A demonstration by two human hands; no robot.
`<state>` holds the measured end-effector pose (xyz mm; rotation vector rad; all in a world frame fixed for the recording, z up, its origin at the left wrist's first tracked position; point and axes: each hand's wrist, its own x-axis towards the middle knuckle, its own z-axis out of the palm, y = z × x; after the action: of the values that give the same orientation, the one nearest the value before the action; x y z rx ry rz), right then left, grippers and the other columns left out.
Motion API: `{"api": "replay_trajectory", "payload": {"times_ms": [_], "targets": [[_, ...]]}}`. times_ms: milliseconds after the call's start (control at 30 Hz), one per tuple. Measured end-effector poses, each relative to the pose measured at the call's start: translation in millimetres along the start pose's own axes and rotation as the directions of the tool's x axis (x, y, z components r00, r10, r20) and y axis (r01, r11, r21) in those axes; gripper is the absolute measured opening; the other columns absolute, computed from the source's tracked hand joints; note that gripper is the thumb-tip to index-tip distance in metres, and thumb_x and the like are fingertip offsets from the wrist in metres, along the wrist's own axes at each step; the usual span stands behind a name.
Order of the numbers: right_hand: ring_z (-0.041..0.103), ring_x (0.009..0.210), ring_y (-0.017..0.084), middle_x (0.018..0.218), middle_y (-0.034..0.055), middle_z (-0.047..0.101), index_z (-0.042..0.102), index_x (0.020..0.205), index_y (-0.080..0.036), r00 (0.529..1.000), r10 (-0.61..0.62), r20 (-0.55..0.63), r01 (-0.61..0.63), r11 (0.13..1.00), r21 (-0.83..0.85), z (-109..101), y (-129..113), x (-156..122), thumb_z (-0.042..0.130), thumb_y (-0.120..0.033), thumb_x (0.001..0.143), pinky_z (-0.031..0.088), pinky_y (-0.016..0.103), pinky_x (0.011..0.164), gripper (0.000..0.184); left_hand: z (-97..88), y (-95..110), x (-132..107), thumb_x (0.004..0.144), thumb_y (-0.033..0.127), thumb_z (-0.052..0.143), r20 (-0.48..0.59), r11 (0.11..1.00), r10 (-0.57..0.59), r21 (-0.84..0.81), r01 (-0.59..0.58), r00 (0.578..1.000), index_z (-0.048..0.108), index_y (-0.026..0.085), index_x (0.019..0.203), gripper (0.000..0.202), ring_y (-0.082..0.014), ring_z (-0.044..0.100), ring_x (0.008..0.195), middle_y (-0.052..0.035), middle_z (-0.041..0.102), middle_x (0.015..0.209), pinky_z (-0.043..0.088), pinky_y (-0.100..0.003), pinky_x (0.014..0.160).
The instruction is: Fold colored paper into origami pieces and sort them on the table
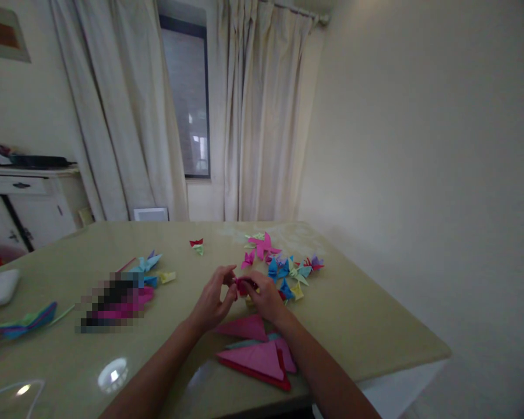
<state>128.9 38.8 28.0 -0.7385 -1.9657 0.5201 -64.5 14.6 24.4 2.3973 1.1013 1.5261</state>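
Observation:
A small dark-pink piece of folded paper (243, 286) is held up between my two hands above the middle of the table. My left hand (212, 298) has curled fingers, with the fingertips and thumb at the paper's left side. Over its right side, my right hand (265, 297) is closed in a pinch, hiding part of the paper. Just below my wrists lies a loose stack of folded paper triangles, with a pink triangle (257, 359) on top and a red one (271, 379) under it. Beyond my right hand are several small folded paper shapes, among them a blue one (284, 289) and a yellow one (297, 291).
A pink pinwheel-like paper shape (264, 245) lies farther back. Light-blue paper (147, 263) and a blurred patch with magenta paper (126, 305) are at left. A small red-and-green paper piece (197, 246) sits alone. The table's right edge (402, 372) runs beside the wall.

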Motion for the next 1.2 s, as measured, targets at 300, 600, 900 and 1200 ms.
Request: {"api": "replay_trajectory", "payload": {"times_ms": [300,600,900,1200], "targets": [[0.069,0.088,0.021,0.098,0.0067,0.074,0.07,0.107,-0.02,0.816,0.017,-0.578,-0.094,0.99,-0.104,-76,25,17,0.053,-0.032,0.101,0.055,0.033,0.083,0.022,-75.5,-56,-2,0.1,0.033,0.044,-0.418,0.37,-0.384,0.747,0.552,0.823,0.06,0.009,0.132,0.043,-0.0425,0.052,0.132,-0.0251,0.06,0.141,0.033,-0.067,0.112],[0.069,0.092,0.026,0.116,0.0184,0.073,0.072,0.121,-0.012,0.579,0.178,-0.796,-0.578,0.778,-0.246,-191,101,-45,0.046,-0.039,0.088,0.055,0.039,0.085,0.05,-60.2,-73,-17,0.101,0.037,0.04,-0.07,0.342,-0.715,0.833,0.436,0.696,0.058,0.012,0.138,0.049,-0.0375,0.063,0.124,-0.0219,0.064,0.137,0.046,-0.051,0.103],[0.071,0.084,0.029,0.093,0.0172,0.078,0.08,0.096,-0.014,0.55,0.411,-0.727,-0.745,0.634,-0.205,-184,133,-60,0.057,-0.04,0.087,0.05,0.035,0.072,0.035,-54.0,-89,-19,0.101,0.032,0.038,0.097,0.532,-0.622,0.78,0.329,0.777,0.068,0.014,0.121,0.04,-0.031,0.066,0.117,-0.0166,0.071,0.125,0.049,-0.04,0.1],[0.07,0.086,0.028,0.095,0.0154,0.076,0.072,0.116,-0.015,0.558,0.412,-0.72,-0.782,0.55,-0.292,-178,102,-60,0.058,-0.041,0.094,0.049,0.035,0.075,0.037,-41.6,-71,-7,0.105,0.043,0.038,0.033,0.648,-0.532,0.659,0.382,0.846,0.067,0.018,0.106,0.038,-0.0252,0.071,0.097,-0.0108,0.074,0.105,0.05,-0.033,0.086]]}}
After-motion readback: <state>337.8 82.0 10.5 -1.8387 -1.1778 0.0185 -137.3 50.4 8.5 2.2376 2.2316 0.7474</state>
